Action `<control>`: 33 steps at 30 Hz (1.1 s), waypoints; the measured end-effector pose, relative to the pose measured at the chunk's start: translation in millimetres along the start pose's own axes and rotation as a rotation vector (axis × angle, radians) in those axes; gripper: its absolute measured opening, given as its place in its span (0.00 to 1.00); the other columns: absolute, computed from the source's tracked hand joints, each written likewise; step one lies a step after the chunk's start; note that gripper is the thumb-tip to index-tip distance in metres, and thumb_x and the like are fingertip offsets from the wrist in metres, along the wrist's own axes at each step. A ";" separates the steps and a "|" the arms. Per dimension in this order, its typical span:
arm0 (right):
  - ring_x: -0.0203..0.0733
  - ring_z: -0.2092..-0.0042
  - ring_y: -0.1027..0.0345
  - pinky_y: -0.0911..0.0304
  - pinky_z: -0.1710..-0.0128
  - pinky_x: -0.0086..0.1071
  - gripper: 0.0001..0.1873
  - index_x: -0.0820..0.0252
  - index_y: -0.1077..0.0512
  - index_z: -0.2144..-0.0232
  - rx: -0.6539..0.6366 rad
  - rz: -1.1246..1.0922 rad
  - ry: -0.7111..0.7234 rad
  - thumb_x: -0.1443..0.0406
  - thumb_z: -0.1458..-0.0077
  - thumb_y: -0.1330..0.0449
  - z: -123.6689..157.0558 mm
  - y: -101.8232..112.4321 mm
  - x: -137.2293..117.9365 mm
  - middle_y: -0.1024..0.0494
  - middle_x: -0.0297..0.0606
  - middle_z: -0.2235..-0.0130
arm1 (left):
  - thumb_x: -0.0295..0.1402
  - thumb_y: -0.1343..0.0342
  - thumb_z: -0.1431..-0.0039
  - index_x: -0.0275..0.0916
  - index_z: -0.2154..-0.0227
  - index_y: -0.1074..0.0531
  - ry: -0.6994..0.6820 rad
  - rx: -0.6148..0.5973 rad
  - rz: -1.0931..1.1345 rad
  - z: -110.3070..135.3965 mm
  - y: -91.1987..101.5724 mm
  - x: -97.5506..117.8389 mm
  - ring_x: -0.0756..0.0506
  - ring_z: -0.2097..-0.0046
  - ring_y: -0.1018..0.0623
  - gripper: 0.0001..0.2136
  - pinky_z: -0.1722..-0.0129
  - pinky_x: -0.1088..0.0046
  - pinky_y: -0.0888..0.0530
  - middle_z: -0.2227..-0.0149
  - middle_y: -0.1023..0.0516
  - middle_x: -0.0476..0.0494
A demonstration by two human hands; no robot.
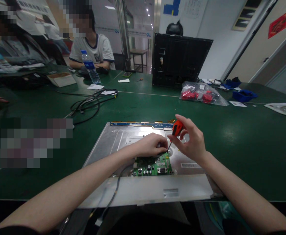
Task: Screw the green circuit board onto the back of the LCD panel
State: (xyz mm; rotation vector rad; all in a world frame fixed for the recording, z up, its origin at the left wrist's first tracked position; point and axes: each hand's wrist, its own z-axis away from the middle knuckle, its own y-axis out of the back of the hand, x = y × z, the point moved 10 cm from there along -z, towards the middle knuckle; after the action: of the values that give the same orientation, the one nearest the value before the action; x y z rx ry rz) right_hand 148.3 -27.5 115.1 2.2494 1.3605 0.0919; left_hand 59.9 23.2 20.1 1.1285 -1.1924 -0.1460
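Screwdriver [177, 128] is being gripped by right hand [193, 140] | long axis being held aslant, tip being aimed down-left at circuit board [154, 165] | curled left hand [153, 144]: grip cannot be told

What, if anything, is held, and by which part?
The right hand holds a screwdriver by its handle. The left hand is over the circuit board; whether it grips anything is unclear.

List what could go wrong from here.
1. The red-and-black screwdriver in the right hand points at a far corner of the rectangular green circuit board; a slip might scratch it.
2. The left hand has its fingers close to the screwdriver's tip, which could jab them.
3. The thin dark cable hangs past the near edge of the flat silver metal panel and might get snagged.
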 end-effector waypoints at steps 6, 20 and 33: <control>0.32 0.76 0.35 0.32 0.79 0.25 0.38 0.50 0.47 0.30 0.014 -0.001 -0.022 0.68 0.38 0.40 1.5 0.2 -0.4 0.25 0.31 0.65 | 0.23 0.40 0.42 0.35 0.68 0.22 0.008 0.005 0.001 -0.2 0.4 -0.5 0.48 0.68 0.25 0.03 0.66 0.75 0.33 0.70 0.21 0.48; 0.31 0.75 0.34 0.35 0.80 0.24 0.34 0.48 0.44 0.33 0.014 -0.007 -0.019 0.67 0.38 0.39 0.4 -0.2 1.7 0.26 0.30 0.65 | 0.24 0.40 0.41 0.35 0.67 0.21 0.016 -0.007 -0.015 -0.2 0.1 -0.6 0.48 0.67 0.24 0.04 0.65 0.74 0.32 0.68 0.19 0.46; 0.32 0.76 0.32 0.33 0.80 0.24 0.38 0.52 0.48 0.31 0.008 -0.014 -0.049 0.71 0.40 0.42 1.7 -0.8 0.7 0.26 0.30 0.67 | 0.25 0.41 0.41 0.35 0.68 0.22 0.022 -0.010 -0.003 0.5 -0.2 -2.2 0.48 0.68 0.24 0.03 0.67 0.75 0.33 0.70 0.20 0.47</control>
State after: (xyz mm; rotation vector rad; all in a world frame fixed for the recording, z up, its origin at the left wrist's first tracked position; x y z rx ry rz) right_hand 148.5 -27.2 113.1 2.2335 1.3527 0.0268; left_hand 58.6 24.2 18.4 1.1206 -1.1692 -0.1409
